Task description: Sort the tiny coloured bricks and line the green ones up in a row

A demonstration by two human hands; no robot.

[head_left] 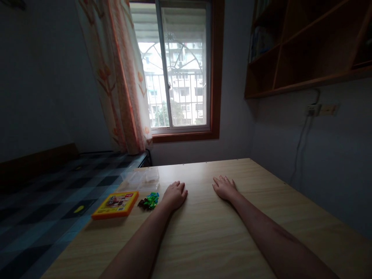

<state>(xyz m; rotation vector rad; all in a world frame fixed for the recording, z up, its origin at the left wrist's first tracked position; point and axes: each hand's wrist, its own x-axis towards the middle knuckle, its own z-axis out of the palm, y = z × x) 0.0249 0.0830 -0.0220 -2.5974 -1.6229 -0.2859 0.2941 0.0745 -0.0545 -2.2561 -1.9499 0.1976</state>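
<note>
Resting my left hand (174,195) and right hand (225,188) spread and empty on the bench (203,236), I have multicoloured plastic pieces (150,202) beside the left, probably for easy reach

Head view: from above near table edge, facing forward, down over tabletop (200,236), toward window (186,89).

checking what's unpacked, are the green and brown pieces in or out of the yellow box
Out: the green and brown pieces are heaped on the table between the yellow box and the left hand.
</note>
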